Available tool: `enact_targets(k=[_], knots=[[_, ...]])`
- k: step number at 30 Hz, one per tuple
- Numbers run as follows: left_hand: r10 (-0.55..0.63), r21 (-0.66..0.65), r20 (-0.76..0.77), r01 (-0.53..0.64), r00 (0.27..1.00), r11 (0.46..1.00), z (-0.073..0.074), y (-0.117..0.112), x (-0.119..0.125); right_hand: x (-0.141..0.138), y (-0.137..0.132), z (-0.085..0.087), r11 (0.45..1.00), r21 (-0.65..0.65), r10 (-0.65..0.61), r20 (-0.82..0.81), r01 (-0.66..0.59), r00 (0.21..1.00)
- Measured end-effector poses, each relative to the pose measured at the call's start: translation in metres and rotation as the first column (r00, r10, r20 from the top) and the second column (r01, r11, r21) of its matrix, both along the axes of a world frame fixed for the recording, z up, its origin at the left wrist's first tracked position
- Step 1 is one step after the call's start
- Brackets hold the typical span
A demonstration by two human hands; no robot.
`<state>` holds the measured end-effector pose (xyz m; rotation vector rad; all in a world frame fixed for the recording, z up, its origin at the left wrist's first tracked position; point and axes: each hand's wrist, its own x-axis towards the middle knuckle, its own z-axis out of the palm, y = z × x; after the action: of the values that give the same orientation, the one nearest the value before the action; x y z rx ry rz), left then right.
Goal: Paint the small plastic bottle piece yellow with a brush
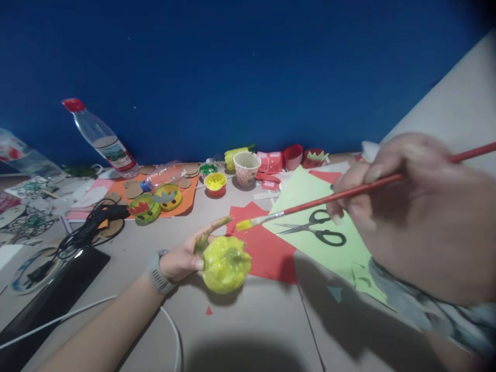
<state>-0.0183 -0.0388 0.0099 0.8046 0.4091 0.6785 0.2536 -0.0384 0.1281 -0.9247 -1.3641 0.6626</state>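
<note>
My left hand point(184, 258), with green paint on its fingers, grips a lobed, glossy yellow piece point(227, 271) that looks like the cut-off base of a plastic bottle coated in paint. A long red paintbrush point(310, 202) is pinched in my right hand point(418, 212). Yellow paint covers its bristles, which hover just above the yellow piece, apart from it. Behind stands a small orange cup of yellow paint point(215, 184), beside a cup of green paint point(208, 170). Beneath the brush, black-handled scissors point(329, 236) lie on light green paper point(296, 199).
Red paper point(267, 253) lies beyond the yellow piece. A patterned paper cup point(247, 168) stands near the blue wall. Two painted rings point(145, 209) rest on orange paper at left. A leaning bottle point(106, 142), black cables point(93, 217) and a white cord point(176, 330) are leftward.
</note>
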Motion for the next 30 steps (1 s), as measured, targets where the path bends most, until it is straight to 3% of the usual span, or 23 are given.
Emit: enact_targets(k=[1,3,7,10,14,19,22,24,27,30], knots=[[0.069,0.038,-0.052,-0.067,0.996,0.997,-0.001,0.001,0.000,0.002,0.006,-0.003,0.997,-0.016,0.074,-0.081,-0.076,0.994],[0.162,0.111,-0.098,-0.151,0.982,0.982,-0.001,0.002,0.001,0.004,0.020,-0.014,0.992,-0.045,0.106,-0.187,-0.116,0.977],[0.285,0.229,-0.166,-0.245,0.944,0.942,0.001,0.001,0.004,-0.003,0.039,-0.052,0.996,-0.065,0.061,-0.083,-0.066,0.995],[0.434,0.361,-0.290,-0.323,0.853,0.875,0.002,-0.003,0.005,-0.013,0.030,-0.085,0.998,-0.034,0.051,0.087,-0.049,0.995],[0.528,0.539,-0.388,-0.278,0.755,0.795,0.002,-0.008,0.007,-0.016,0.008,-0.117,0.988,0.091,0.093,0.311,-0.127,0.946],[0.558,0.606,-0.430,-0.231,0.710,0.761,-0.002,-0.008,0.008,-0.011,0.003,-0.128,0.941,0.228,0.130,0.433,-0.249,0.892],[0.588,0.680,-0.498,-0.133,0.638,0.721,0.001,-0.008,0.002,-0.013,0.005,-0.128,0.926,0.239,0.157,0.464,-0.294,0.872],[0.619,0.747,-0.566,0.023,0.545,0.664,0.011,-0.007,-0.004,-0.015,0.006,-0.129,0.931,0.220,0.166,0.454,-0.291,0.875],[0.691,0.781,-0.623,0.245,0.367,0.575,0.040,-0.009,-0.011,-0.015,0.007,-0.134,0.954,0.186,0.151,0.374,-0.234,0.915],[0.673,0.665,-0.702,0.552,0.233,0.503,0.073,-0.008,-0.006,-0.014,0.009,-0.137,0.966,0.145,0.168,0.278,-0.214,0.946]])
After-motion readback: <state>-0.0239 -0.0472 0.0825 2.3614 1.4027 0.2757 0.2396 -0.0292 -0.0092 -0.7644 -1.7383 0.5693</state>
